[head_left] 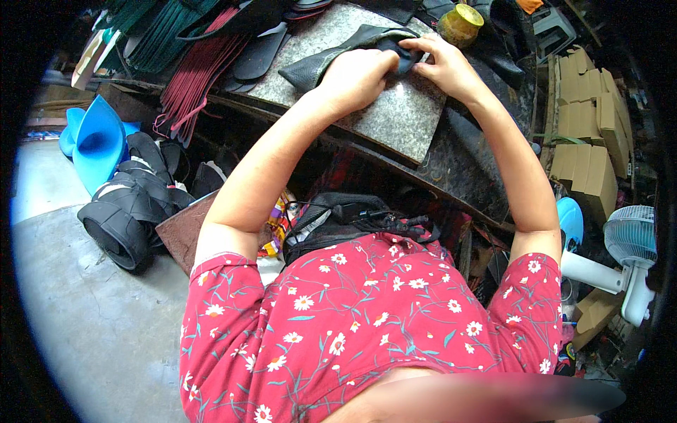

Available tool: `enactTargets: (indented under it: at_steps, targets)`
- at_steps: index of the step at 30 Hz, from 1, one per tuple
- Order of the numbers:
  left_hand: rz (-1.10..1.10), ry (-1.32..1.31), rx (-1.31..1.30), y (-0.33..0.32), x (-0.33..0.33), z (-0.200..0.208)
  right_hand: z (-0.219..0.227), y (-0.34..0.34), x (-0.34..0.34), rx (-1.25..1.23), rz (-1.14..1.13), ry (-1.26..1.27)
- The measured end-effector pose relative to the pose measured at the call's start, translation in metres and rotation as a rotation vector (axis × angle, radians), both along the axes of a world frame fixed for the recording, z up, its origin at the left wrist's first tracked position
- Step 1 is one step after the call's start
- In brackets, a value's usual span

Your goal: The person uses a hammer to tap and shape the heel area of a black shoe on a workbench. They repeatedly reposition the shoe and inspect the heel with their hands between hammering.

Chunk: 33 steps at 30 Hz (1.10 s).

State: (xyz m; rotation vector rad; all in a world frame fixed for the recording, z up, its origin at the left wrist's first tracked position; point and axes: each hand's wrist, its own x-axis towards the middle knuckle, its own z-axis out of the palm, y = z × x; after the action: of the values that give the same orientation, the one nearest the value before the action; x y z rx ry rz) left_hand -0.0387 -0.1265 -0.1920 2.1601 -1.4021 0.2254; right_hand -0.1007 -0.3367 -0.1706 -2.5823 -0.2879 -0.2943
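Observation:
A folded black leather-like piece lies on a speckled grey stone slab at the far side of the bench. My left hand rests over it, fingers curled and closed on its near edge. Right of that, my right hand bends in from the other side, with thumb and fingertips at the piece's right end. A dark bluish lining shows between my two hands. Part of the piece is hidden under my left hand.
A yellow jar stands beyond my right hand. Red cords and dark sole-shaped pieces lie left of the slab. Black shoes and blue foam shapes are at left; cardboard boxes and a fan at right.

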Motion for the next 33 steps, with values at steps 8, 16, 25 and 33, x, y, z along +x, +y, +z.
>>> enactTargets:
  at_steps: [8,16,25,33]
  targets:
    - [0.008,-0.052,0.326,0.004,-0.007,0.016,0.017,-0.025,-0.001,-0.013,0.123,0.24]
    - [0.054,-0.037,0.389,-0.003,-0.016,0.019,0.042,-0.06,-0.093,-0.115,-0.327,0.258]
    - [0.073,-0.067,0.474,-0.019,-0.019,0.024,-0.001,-0.071,-0.124,-0.399,-0.505,-0.01]
    - [0.089,-0.169,0.534,-0.027,-0.032,0.028,0.023,-0.038,-0.102,-0.078,-0.326,-0.271]
